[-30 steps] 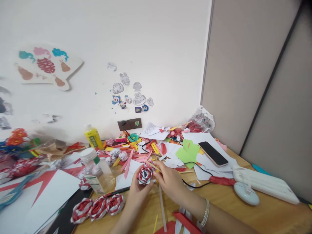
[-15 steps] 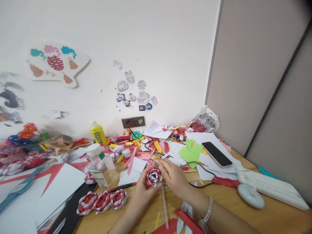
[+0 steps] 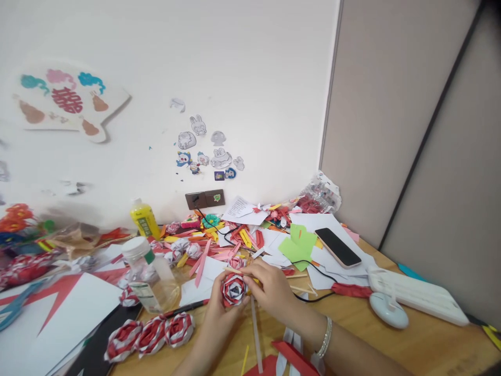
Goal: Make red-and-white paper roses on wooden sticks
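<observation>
A red and white folded-paper rose (image 3: 235, 289) is held upright in my left hand (image 3: 217, 303), its swirled face turned toward me. My right hand (image 3: 270, 287) pinches a thin pale wooden stick (image 3: 231, 271), whose tip lies at the rose's upper edge. The fingers of that hand also touch the rose's right side. A narrow whitish strip (image 3: 255, 334) lies on the desk below the hands. To the left, three similar paper roses (image 3: 152, 337) sit in a row.
Loose paper strips (image 3: 202, 261) cover the back of the desk (image 3: 352, 334). A clear jar (image 3: 151, 282) and a yellow bottle (image 3: 144, 219) stand left. On the right are a phone (image 3: 338, 248), a mouse (image 3: 389, 310) and a white power strip (image 3: 418, 295).
The head view has turned right, so everything sits further left. The stick's tip has come down to the rose's upper edge. My left hand still holds the rose.
</observation>
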`<action>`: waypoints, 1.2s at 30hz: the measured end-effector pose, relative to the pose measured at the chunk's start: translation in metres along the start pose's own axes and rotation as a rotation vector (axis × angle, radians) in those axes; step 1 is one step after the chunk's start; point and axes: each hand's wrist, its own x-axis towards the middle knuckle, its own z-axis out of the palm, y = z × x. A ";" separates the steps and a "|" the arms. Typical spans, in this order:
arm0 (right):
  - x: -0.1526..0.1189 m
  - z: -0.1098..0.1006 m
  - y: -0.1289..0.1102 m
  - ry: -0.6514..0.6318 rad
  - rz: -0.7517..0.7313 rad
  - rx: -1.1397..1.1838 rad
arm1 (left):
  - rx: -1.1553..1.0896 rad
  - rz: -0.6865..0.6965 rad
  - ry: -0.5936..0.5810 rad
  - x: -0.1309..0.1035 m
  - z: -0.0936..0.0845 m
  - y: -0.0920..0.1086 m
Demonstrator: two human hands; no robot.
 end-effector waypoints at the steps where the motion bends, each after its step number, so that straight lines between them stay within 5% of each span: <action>1: 0.000 -0.001 0.000 0.003 0.004 0.008 | 0.000 -0.001 -0.001 0.000 0.000 0.000; 9: 0.000 0.001 0.000 0.024 -0.007 -0.066 | -0.019 -0.045 -0.064 -0.001 0.001 -0.004; 18: -0.005 0.009 0.007 -0.036 -0.189 -0.378 | 0.017 -0.035 -0.030 -0.006 0.004 -0.004; 24: 0.000 0.004 0.002 -0.073 -0.058 -0.344 | 0.015 -0.034 -0.051 -0.006 0.004 -0.001; 36: 0.000 0.003 0.001 0.064 0.038 -0.198 | 0.135 0.039 -0.031 -0.008 0.004 0.008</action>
